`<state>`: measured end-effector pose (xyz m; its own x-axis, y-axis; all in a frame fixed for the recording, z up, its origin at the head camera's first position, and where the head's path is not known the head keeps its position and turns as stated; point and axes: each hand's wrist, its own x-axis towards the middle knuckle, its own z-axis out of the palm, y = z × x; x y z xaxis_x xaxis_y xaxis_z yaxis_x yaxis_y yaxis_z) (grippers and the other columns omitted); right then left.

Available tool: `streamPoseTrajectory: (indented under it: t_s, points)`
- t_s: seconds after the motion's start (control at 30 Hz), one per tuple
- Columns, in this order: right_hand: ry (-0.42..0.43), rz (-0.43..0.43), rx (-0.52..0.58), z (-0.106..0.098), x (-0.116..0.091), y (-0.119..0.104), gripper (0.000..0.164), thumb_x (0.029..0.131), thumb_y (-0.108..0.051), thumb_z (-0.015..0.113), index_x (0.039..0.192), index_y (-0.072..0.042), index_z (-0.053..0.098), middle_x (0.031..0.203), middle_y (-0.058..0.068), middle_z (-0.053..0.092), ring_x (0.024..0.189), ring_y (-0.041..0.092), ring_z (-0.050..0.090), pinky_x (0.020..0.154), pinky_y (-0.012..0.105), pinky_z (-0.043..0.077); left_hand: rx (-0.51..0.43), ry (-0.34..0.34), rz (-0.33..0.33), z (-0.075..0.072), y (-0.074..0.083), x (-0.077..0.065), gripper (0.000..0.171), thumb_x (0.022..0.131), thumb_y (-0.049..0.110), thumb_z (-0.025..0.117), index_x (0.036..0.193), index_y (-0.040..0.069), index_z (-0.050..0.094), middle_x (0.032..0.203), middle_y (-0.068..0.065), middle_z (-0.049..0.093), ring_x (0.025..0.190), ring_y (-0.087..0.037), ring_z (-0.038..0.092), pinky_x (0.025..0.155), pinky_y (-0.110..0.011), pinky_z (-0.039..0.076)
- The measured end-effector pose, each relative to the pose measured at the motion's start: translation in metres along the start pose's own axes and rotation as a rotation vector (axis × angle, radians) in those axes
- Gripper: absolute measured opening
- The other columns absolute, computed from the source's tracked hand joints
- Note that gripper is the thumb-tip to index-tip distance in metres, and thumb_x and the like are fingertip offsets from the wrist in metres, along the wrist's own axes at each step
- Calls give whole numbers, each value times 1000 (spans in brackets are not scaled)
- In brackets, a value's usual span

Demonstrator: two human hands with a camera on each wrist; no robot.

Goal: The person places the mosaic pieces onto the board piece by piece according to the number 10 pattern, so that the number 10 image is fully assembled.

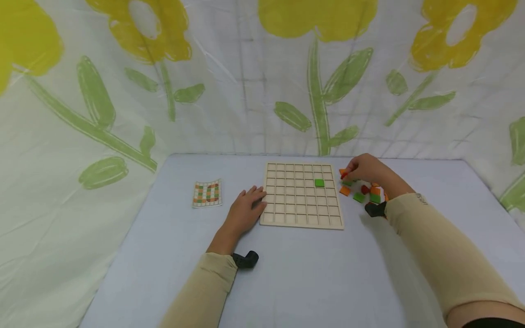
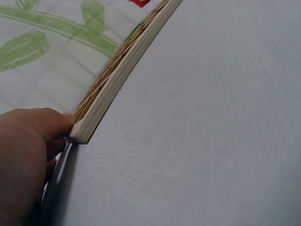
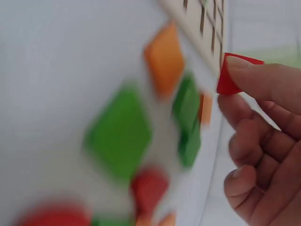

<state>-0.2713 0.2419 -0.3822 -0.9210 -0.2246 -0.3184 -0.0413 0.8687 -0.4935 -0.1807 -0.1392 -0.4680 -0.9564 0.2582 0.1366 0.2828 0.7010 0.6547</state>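
Observation:
My right hand (image 1: 368, 168) pinches a red tile (image 3: 226, 81) between thumb and finger, just above the loose tiles at the board's right side. The other fingers of that hand are bent inward. A wooden grid board (image 1: 301, 205) lies flat on the table, with one green tile (image 1: 319, 182) in a cell at its upper right. My left hand (image 1: 243, 212) rests at the board's left edge, fingers loosely extended. In the left wrist view its thumb (image 2: 59, 123) touches the board near a corner.
Several loose green, orange and red tiles lie right of the board, among them an orange tile (image 3: 164, 60) and a green tile (image 3: 120, 134). Left of the board is a small pattern card (image 1: 207, 193). Behind the white table (image 1: 295, 278) hangs a flower-print cloth (image 1: 221, 91).

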Motion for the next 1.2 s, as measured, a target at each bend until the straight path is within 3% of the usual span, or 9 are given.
streamPoseTrajectory:
  t_s: [0.17,0.37,0.83,1.0,1.2]
  points:
    - [65,-29,58,15,17,-24,28,90,-29,71,107,-7,72,111,13,68,99,29,58,82,41,53,-9,-10,-17,2,2,1,40,99,27,59,136,13,60,148,-1,50,145,-20,37,125,-39,19]
    - [88,-9,158,34,34,-29,28,93,-29,68,110,-8,73,121,15,65,113,32,57,96,46,51,-19,-2,-23,3,5,0,39,98,27,60,135,13,61,148,-2,51,144,-20,37,125,-39,19]
    - [121,-7,74,44,33,-38,21,95,-28,66,97,-9,75,108,12,69,96,28,59,84,40,52,-12,2,-30,2,8,0,39,98,26,60,136,13,61,148,-1,51,144,-19,37,125,-39,20]
    - [110,-20,51,35,23,-40,23,97,-28,62,106,-9,72,116,14,66,101,30,58,84,43,52,0,-9,-45,1,7,-1,40,99,28,60,136,14,60,148,0,50,145,-18,36,125,-38,19]
    - [61,-57,-26,15,7,-25,25,96,-23,63,111,-6,72,116,17,67,100,31,61,86,47,53,17,-5,-43,-2,5,-1,40,99,28,59,136,13,60,148,-1,50,145,-20,37,125,-39,20]
